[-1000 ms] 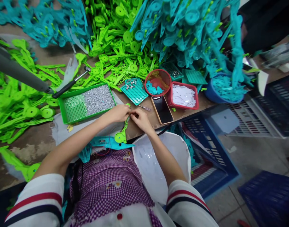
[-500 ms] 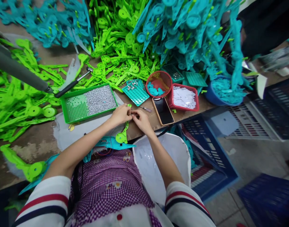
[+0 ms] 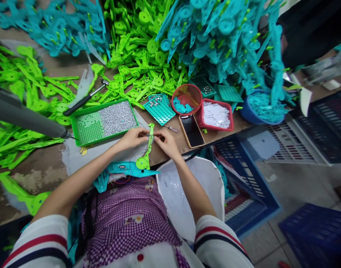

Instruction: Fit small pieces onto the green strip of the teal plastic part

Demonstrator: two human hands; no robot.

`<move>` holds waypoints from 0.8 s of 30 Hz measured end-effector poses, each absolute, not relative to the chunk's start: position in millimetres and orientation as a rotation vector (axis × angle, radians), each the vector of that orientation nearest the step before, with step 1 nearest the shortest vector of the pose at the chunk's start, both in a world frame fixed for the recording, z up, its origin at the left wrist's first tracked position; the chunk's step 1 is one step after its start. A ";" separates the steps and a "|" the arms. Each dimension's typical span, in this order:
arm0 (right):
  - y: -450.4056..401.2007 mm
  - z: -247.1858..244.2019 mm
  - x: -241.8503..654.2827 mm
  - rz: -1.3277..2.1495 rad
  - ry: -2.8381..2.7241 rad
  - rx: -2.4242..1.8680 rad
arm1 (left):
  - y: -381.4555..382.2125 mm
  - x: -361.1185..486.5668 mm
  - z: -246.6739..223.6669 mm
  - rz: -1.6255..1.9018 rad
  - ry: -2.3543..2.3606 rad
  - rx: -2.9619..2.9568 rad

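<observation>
A long bright green plastic part (image 3: 150, 143) with a round disc at its lower end lies between my hands at the table edge. From its left side, my left hand (image 3: 135, 137) pinches the upper section with fingers closed. Opposite it, my right hand (image 3: 167, 142) has bent fingers pressed to the same section; the fingertips are partly hidden. Beneath the disc, a teal plastic part (image 3: 131, 168) with a small metal-contact slot and thin red and blue wires rests by my lap.
A green tray (image 3: 88, 143) of small metal pieces stands left, near a hammer (image 3: 86, 98) and a grey tool with a thin tip (image 3: 28, 111). A phone (image 3: 191, 130), red baskets (image 3: 230, 128) and a blue bowl (image 3: 250, 115) sit right. Green and teal parts are heaped behind.
My left hand has shifted left, uncovering the green part's upper end. The grey tool at the left has swung downward. My right hand has barely moved.
</observation>
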State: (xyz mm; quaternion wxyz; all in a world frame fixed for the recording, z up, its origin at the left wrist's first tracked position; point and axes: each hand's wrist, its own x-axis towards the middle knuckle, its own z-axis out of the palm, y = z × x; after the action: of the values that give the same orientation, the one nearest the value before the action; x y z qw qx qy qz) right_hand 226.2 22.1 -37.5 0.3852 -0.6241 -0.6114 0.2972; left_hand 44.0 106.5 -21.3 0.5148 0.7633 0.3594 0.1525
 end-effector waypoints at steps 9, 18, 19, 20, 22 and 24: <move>30.7 -38.8 225.9 0.784 -1.610 -1.645 | 94.8 51.8 -24.8 0.417 1.017 1.782; 44.6 -29.2 220.8 0.914 -1.524 -1.779 | 83.4 66.8 -19.9 0.407 1.207 1.974; 43.7 -29.9 222.2 0.927 -1.518 -1.729 | 83.2 67.0 -20.7 0.409 1.206 1.969; 42.3 -31.2 223.8 0.935 -1.506 -1.677 | 83.0 66.9 -21.5 0.413 1.199 1.964; 38.0 -34.7 226.8 0.930 -1.481 -1.603 | 82.2 66.2 -22.9 0.430 1.182 1.962; 32.1 -38.2 228.2 0.891 -1.469 -1.574 | 81.0 65.6 -24.2 0.456 1.178 1.970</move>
State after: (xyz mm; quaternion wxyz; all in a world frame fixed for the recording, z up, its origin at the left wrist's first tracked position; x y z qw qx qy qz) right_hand 228.2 32.1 -38.2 0.3949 -0.6206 -0.5792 0.3513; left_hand 65.6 81.0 -24.2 0.3902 0.7751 0.4634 0.1795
